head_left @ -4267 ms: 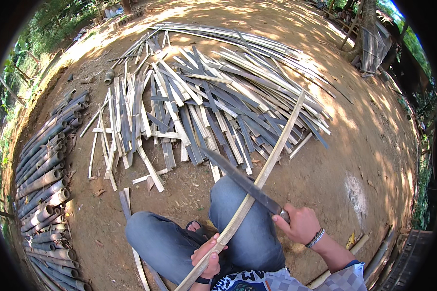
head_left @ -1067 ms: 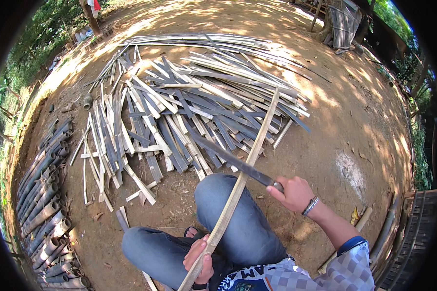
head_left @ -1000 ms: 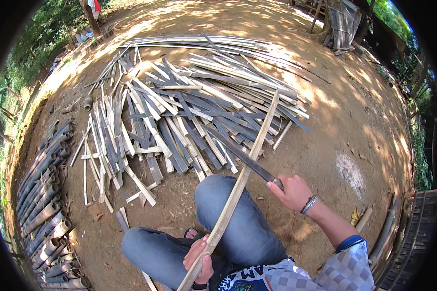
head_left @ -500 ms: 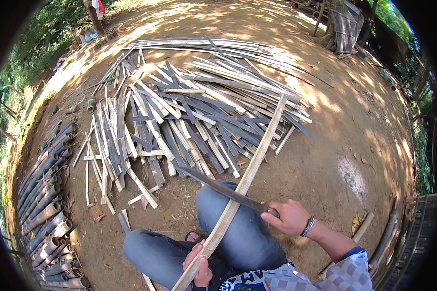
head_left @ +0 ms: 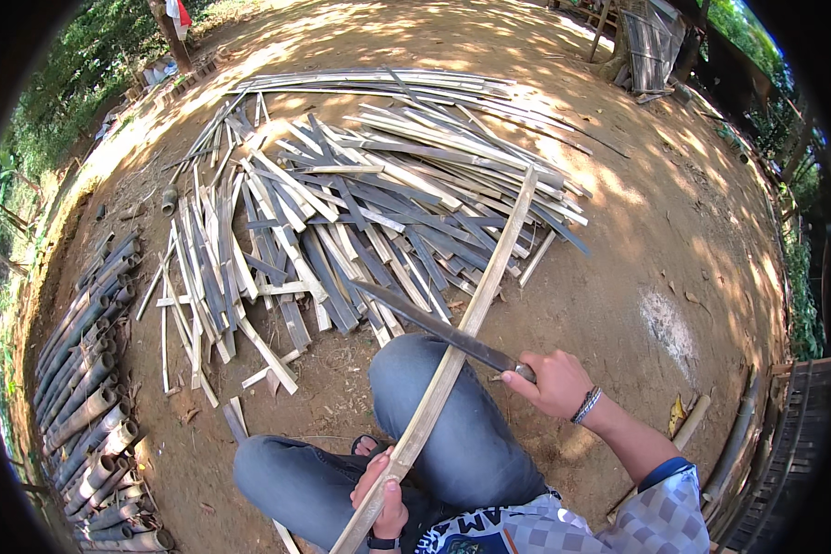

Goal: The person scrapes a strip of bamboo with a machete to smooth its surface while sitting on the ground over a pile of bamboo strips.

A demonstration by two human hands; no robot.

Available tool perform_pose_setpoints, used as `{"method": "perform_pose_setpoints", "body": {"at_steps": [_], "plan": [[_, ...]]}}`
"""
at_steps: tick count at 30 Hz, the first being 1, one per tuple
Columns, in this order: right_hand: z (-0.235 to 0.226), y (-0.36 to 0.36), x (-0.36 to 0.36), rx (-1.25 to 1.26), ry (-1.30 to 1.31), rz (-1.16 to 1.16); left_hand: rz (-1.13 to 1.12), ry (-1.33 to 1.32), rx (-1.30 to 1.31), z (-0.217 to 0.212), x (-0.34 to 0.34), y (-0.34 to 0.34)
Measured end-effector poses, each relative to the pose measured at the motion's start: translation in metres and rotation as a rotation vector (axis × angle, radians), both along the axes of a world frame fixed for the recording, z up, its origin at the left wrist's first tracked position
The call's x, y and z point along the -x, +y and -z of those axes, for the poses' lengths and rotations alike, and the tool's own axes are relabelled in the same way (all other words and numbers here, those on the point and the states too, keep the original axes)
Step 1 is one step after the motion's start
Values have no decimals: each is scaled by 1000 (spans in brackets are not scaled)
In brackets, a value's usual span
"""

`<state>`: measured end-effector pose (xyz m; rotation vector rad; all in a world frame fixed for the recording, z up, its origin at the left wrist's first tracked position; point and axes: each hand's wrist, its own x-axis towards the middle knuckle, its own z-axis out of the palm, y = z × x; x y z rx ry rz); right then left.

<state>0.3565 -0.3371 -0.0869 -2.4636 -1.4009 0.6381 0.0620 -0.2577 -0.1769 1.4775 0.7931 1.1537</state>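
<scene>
A split-bamboo slat, slanting from near left to far right over the right knee, is pinched between thumb and fingers of the left hand, while the machete is gripped in the closed right hand, its blade crossing the slat. The blade is probably best kept at a shallow angle, well clear of the left hand.

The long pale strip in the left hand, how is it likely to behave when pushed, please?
The strip is probably fairly stiff, looking nearly straight beyond the left hand. It seems light for its length, being narrow and flat. That flat shape suggests sliding rather than rolling.
</scene>
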Motion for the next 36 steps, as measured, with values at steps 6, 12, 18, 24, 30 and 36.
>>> {"method": "perform_pose_setpoints", "body": {"at_steps": [6,12,18,24,30,36], "plan": [[-6,-6,10,32,-34,-108,-13,-68,-16,7,0,-1],[0,6,0,-25,-17,-7,17,-36,-51,1,-2,2],[-7,8,-10,14,0,-12,31,-51,-20,4,-1,2],[-2,4,-4,-4,1,-29,39,-44,5,1,-1,-1],[-3,12,-17,-33,-10,43,53,-14,-35,-1,-3,1],[0,12,-29,-30,-33,15,15,-35,-52,6,0,-2]]}}
